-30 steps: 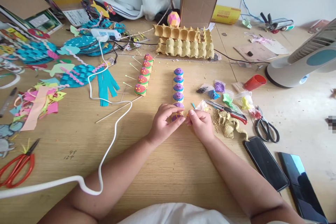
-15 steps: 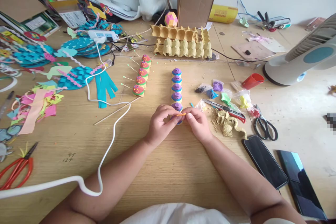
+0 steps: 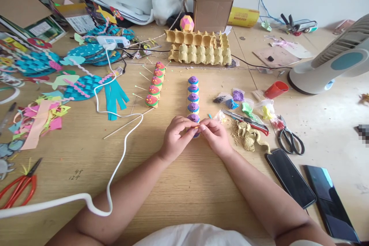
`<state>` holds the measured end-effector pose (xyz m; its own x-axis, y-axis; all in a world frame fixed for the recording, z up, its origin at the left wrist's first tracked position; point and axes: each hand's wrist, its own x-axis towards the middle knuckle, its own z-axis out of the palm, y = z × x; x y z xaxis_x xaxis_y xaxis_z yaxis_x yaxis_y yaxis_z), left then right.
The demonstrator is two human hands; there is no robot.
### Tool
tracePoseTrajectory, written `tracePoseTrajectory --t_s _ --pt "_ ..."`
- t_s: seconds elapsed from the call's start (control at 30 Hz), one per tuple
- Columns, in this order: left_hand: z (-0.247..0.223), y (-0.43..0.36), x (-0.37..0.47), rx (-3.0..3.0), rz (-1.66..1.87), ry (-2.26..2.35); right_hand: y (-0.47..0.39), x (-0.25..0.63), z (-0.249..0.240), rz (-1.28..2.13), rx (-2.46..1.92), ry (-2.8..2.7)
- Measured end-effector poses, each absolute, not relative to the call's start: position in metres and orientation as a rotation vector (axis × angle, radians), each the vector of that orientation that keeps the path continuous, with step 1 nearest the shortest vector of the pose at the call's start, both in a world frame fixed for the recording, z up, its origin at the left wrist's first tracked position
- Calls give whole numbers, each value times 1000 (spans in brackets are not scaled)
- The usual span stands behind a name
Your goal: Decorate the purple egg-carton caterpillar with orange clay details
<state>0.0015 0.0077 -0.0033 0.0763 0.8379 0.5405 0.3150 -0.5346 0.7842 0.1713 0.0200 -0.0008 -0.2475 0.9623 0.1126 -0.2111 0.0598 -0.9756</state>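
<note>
My left hand (image 3: 176, 139) pinches a small orange strip of what looks like modelling clay (image 3: 197, 127). From the other side my right hand (image 3: 216, 138) closes its thumb and fingers on the same strip, and the two sets of fingertips nearly meet. Just beneath them stands a row of egg-carton cups (image 3: 193, 97) covered in purple and blue, with small faces; its near end is partly hidden by my fingers. To the left is a second cup row (image 3: 156, 81) in red and green, with thin green-tipped sticks poking out.
Bags of coloured clay (image 3: 247, 108), a utility knife (image 3: 245, 122), torn carton scraps (image 3: 249, 136), black scissors (image 3: 291, 138) and a phone (image 3: 290, 177) lie to the right. A white cable (image 3: 123, 150) crosses the left side. Uncut egg cartons (image 3: 204, 54) sit behind.
My fingertips have come closer together, and less of the orange strip shows between them. The view has shifted very slightly.
</note>
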Motion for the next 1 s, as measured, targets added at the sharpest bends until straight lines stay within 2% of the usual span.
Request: tracePoseTrajectory --t_s 0.43,0.83,1.0 --pt "-4 6 -1 1773 1489 1153 20 172 1 1347 -924 -1343" --pt "-8 5 -2 1697 1468 1111 22 170 2 1614 -902 -1242" --pt "-12 4 -1 1501 1465 1131 23 171 -1 1610 -921 -1205"
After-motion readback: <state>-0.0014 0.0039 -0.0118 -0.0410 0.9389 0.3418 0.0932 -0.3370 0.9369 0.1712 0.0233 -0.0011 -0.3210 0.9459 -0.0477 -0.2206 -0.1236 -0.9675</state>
